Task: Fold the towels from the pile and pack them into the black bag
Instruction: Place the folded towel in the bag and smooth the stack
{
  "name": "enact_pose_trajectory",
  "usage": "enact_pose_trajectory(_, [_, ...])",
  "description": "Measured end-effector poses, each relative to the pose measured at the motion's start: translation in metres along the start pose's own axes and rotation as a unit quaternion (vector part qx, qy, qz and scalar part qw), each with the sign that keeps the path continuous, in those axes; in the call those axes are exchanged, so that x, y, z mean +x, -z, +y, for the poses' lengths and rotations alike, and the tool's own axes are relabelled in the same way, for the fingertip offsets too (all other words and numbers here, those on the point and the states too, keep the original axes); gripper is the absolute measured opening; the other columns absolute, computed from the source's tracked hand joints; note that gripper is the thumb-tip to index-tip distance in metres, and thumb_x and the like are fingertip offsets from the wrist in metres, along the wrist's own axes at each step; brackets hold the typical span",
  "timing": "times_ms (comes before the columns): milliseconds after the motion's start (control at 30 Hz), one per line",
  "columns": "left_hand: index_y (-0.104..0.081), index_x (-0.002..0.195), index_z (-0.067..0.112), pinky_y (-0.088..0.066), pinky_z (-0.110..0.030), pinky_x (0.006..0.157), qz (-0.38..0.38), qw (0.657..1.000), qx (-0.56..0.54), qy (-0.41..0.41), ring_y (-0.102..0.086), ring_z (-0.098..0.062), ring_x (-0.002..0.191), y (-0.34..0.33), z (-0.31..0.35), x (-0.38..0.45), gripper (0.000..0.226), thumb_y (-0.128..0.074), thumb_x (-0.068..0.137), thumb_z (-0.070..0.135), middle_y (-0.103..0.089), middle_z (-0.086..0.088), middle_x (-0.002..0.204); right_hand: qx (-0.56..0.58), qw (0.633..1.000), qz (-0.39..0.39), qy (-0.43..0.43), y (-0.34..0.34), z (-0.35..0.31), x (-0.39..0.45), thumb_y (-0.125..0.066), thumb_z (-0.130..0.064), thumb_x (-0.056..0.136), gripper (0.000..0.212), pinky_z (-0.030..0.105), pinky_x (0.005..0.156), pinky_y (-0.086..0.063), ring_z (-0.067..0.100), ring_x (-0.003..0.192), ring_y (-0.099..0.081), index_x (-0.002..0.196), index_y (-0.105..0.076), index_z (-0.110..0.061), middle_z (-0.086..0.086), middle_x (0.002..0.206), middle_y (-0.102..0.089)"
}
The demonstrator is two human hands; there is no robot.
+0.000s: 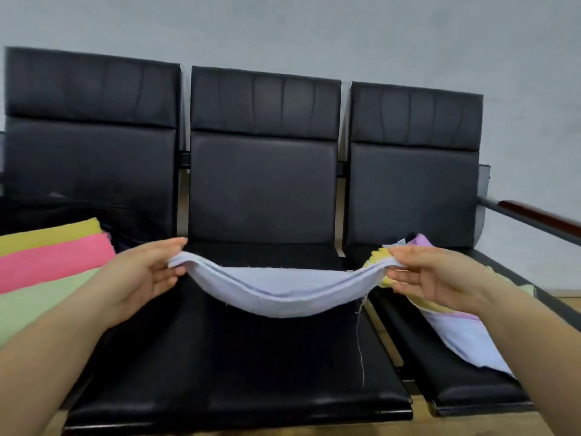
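The pale blue towel [284,289] sags left to right between the hands, above the middle seat [239,366]. The left hand [147,272] and right hand [430,275] each pinch one end, equally near.

In front of you stands a black three-seat bench [261,190]. On its left seat lie folded towels [47,262], yellow, pink and green. On its right seat lies a loose pile of towels [465,335]. Its right armrest [534,215] is brown.

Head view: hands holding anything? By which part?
Yes. Both hold the pale blue towel: left hand pinches its left end, right hand its right end; the middle sags.
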State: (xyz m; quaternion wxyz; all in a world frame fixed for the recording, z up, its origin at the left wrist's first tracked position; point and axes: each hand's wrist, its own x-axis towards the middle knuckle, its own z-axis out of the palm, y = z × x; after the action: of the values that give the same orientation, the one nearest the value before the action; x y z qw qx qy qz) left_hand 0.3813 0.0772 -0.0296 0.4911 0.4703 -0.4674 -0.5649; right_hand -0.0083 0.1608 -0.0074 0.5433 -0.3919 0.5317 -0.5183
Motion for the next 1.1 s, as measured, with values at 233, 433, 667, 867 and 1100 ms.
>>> enact_pose_trajectory(233, [-0.076,0.058,0.024,-0.054,-0.012,0.062,-0.028,0.966,-0.192,-0.172,-0.070,-0.002,0.070,-0.010,0.101,-0.016,0.040,-0.053,0.090,0.028,-0.073,0.008,0.072,0.154,0.969,-0.008,0.195,-0.016,-0.086,-0.014,-0.060,-0.030,0.079,0.022,0.040,0.071,-0.060,0.023,0.088,-0.073,0.076,-0.075,-0.014,0.006,0.089,-0.074])
enact_pose_trajectory(433, [-0.075,0.060,0.020,-0.056,-0.015,0.061,0.032,0.976,-0.180,-0.118,-0.071,-0.005,0.068,-0.012,0.057,0.020,0.043,-0.051,0.095,0.020,-0.074,0.004,0.072,0.141,0.983,0.025,0.111,-0.015,-0.047,0.026,-0.067,-0.038,0.074,0.035,0.046,0.073,-0.058,0.024,0.094,-0.071,0.101,-0.064,-0.015,0.006,0.103,-0.072])
enact_pose_trajectory(667, [-0.060,0.096,0.015,-0.047,-0.038,0.084,0.056,0.988,-0.143,0.032,-0.067,-0.015,0.085,-0.003,-0.045,0.073,0.015,-0.046,0.098,0.015,-0.072,-0.003,0.084,0.106,0.990,0.095,0.010,-0.011,0.039,0.085,-0.050,-0.039,0.094,0.028,0.056,0.104,-0.036,0.022,0.106,-0.063,0.109,-0.062,-0.019,0.001,0.097,-0.074])
enact_pose_trajectory(867, [-0.059,0.097,0.018,-0.048,-0.037,0.075,0.040,0.988,-0.142,0.042,-0.065,-0.014,0.091,-0.008,-0.048,0.107,0.014,-0.046,0.098,0.018,-0.074,0.003,0.073,0.129,0.982,0.134,0.026,-0.007,0.045,0.123,-0.047,-0.036,0.097,0.024,0.052,0.101,-0.038,0.022,0.104,-0.064,0.100,-0.060,-0.016,0.001,0.090,-0.074])
enact_pose_trajectory(1100, [-0.059,0.103,0.022,-0.048,-0.045,0.084,0.038,0.989,-0.140,0.022,-0.066,-0.012,0.098,-0.016,-0.050,0.125,0.012,-0.049,0.097,0.023,-0.075,0.008,0.082,0.166,0.974,0.148,0.047,-0.007,0.050,0.141,-0.044,-0.034,0.099,0.022,0.051,0.108,-0.030,0.017,0.109,-0.061,0.102,-0.059,-0.018,-0.002,0.095,-0.073])
